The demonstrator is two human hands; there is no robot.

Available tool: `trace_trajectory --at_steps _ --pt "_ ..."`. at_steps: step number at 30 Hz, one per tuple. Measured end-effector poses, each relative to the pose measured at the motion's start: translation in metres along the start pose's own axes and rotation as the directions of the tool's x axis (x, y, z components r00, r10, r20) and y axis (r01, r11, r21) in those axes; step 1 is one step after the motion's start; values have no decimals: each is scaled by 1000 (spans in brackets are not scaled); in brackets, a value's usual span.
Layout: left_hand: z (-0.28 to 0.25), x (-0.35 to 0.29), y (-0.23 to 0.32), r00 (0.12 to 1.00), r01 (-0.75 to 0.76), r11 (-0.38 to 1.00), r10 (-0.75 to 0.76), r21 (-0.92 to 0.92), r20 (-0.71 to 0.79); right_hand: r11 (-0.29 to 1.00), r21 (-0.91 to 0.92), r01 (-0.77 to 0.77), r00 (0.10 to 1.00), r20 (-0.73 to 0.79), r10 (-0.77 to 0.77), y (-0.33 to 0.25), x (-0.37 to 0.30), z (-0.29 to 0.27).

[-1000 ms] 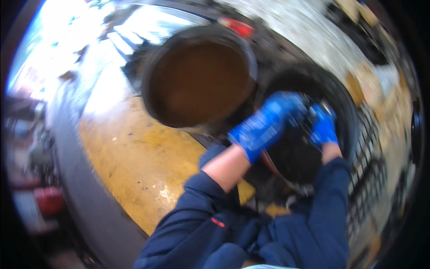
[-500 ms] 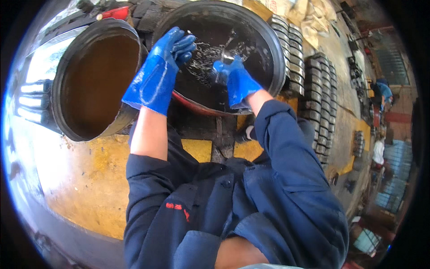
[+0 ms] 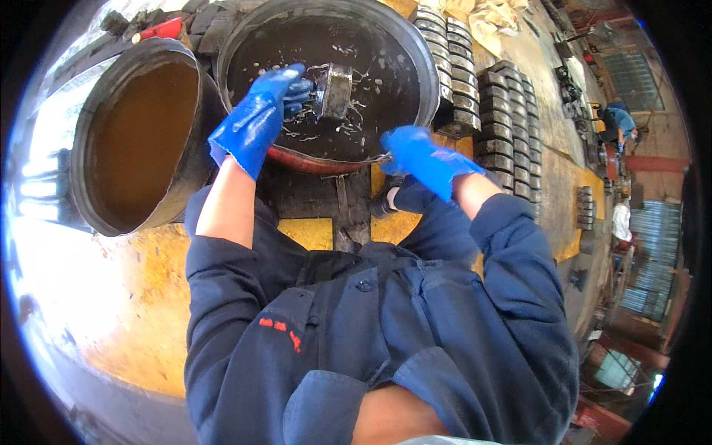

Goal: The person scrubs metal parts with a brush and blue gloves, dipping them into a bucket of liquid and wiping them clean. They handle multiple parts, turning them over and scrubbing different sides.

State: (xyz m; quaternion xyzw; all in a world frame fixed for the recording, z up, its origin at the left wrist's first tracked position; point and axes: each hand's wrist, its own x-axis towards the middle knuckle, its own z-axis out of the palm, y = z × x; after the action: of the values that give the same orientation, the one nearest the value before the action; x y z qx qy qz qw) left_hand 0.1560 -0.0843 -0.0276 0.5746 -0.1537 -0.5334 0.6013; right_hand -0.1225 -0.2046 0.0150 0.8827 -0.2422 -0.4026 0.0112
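Note:
My left hand, in a wet blue rubber glove, is over a round dark tub of murky liquid. Its bent fingers are closed at the left end of a wet, dark metal block, which shows above the liquid. Where the fingertips meet the block is partly hidden. At the tub's near right rim is my right hand, in a matching glove and apart from the block. Its fingers point left and look blurred, so I cannot make out their grip.
On the left stands a second drum with brown liquid. Stacked metal parts stand in rows to the right, close to the tub. A red-handled object lies behind the drum. Far right, a person bends over.
My right hand has left the liquid, moving down to the near right rim. The metal block now shows above the liquid beside my left hand, whose fingers have closed in. The view has shifted slightly.

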Motion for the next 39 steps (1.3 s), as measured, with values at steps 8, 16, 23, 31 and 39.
trace_trajectory --at_steps 8,16,23,31,39 --pt "15 -29 -40 978 -159 971 131 179 162 996 81 35 992 -124 -25 6 5 33" --pt "14 -46 -18 967 62 973 -113 222 230 604 745 281 849 -486 205 72 -61 -11" --pt "38 -36 -23 951 -95 995 85 20 297 -325 942 87 996 -89 10 56 -27 -1" --pt "40 -7 -15 995 57 990 -67 128 74 915 169 367 560 -825 -72 23 -9 -23" --pt "55 9 0 974 193 968 -169 -161 151 699 499 513 607 -786 116 28 100 17"
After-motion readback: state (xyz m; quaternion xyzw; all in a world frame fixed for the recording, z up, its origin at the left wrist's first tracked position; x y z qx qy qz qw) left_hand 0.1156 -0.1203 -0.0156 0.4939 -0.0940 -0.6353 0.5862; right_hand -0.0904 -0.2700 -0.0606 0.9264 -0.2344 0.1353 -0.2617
